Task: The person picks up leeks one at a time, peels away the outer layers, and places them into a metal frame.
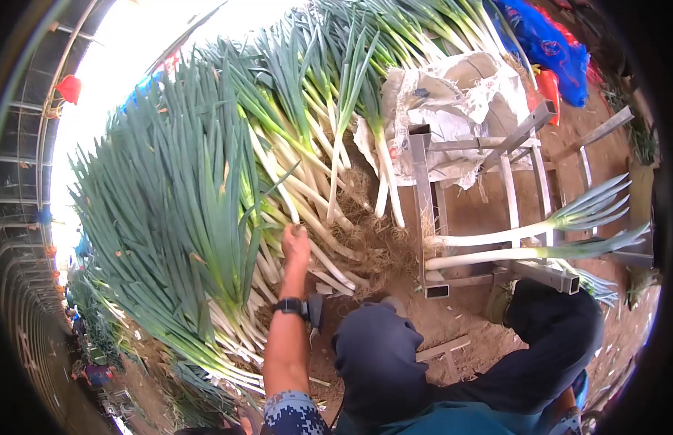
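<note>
My left hand (pixel 296 245), with a dark watch on the wrist, reaches into a big heap of long green onions (pixel 184 181). Its fingers are closed at the root end of one green onion (pixel 280 185), whose white stalk slants up and left from them. Around the hand lie more white stalks, their hairy roots (pixel 387 257) tangled to the right. Of my right arm, only a bit of sleeve (pixel 568 420) and skin shows at the lower right, beside my knee; the hand itself is hidden.
A metal frame (pixel 421 188) stands at my right, with two cleaner green onions (pixel 488 255) lying across it. White woven sacking (pixel 459 101) hangs over its far side. Blue plastic bags (pixel 546 47) lie at the back right. My bent knees (pixel 376 348) are close in front.
</note>
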